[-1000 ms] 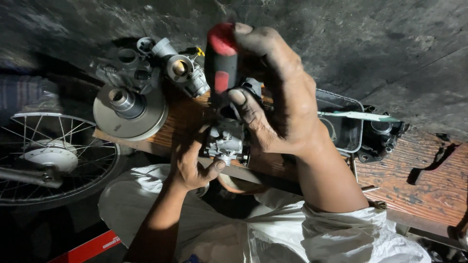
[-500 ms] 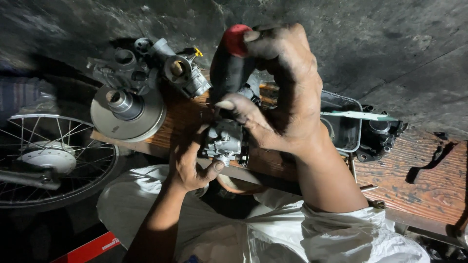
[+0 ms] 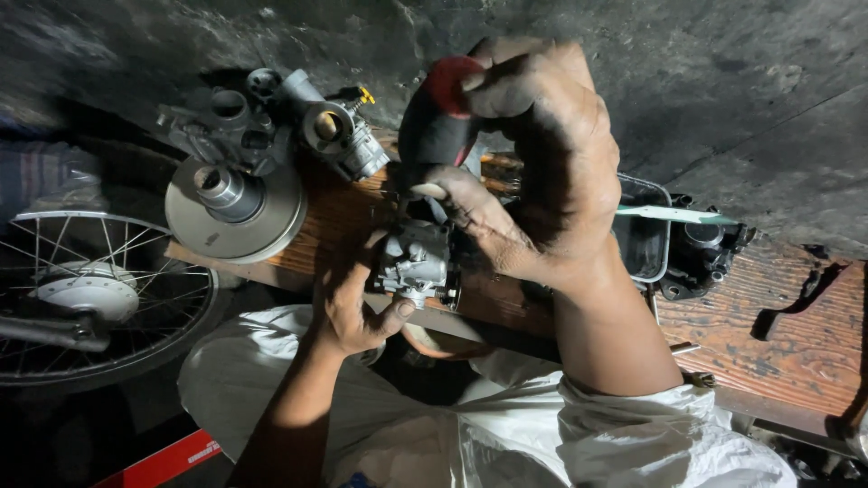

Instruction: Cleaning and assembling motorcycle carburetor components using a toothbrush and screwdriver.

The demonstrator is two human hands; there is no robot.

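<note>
1. Grey cast metal is making up the small carburetor (image 3: 416,262), which is sitting just above the near edge of the wooden tabletop (image 3: 796,316), over the person's lap.
2. Left hand (image 3: 353,303) is gripping the carburetor from the left side, its fingers wrapping around the body and the thumb pressing underneath.
3. Right hand (image 3: 533,181) is holding a screwdriver (image 3: 434,117) with a black handle and a red cap, its fingers closing tight around the handle while the forefinger is stretching down toward the carburetor's top.
4. Whether the screwdriver's tip is touching the carburetor cannot be told, since the hand is hiding it.
5. A second carburetor (image 3: 339,136) is lying on the tabletop just beyond the hands, up and to the left.
6. A round metal pulley disc (image 3: 237,206) with a raised hub is resting beside it, with a darker cast engine part (image 3: 217,117) touching its far edge.
7. A dark plastic tray (image 3: 644,237) is sitting right of the right hand.
8. A spoked wheel (image 3: 86,298) is lying at far left, well apart from the hands.
</note>
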